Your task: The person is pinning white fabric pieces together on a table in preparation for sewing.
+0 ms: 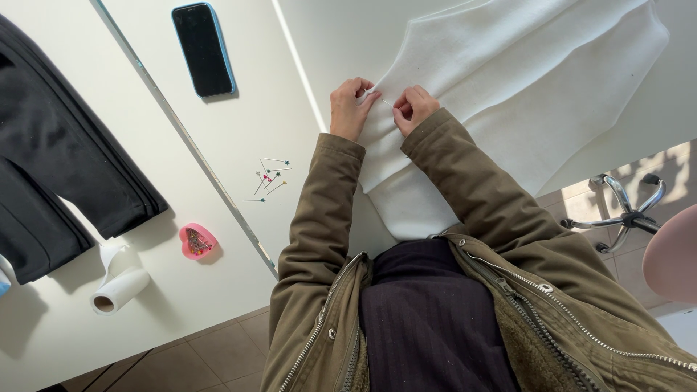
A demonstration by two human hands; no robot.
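Left hand [351, 107] curled, fingertips pinching the edge of the white fabric [523, 87]. Right hand [414, 107] curled likewise, pinched on the same edge just beside it. Fabric spread across the white tabletop [239, 109]. Loose pins [270, 176] lying nearby.

We pinch the edge of the white fabric [523, 80] with our left hand [351, 107] and right hand [412, 107], a pin [385, 100] between them. Loose pins [270, 176], a phone [203, 49], a pink heart box [197, 241], a roll [120, 289] and black cloth [58, 160] lie on the table [239, 109].
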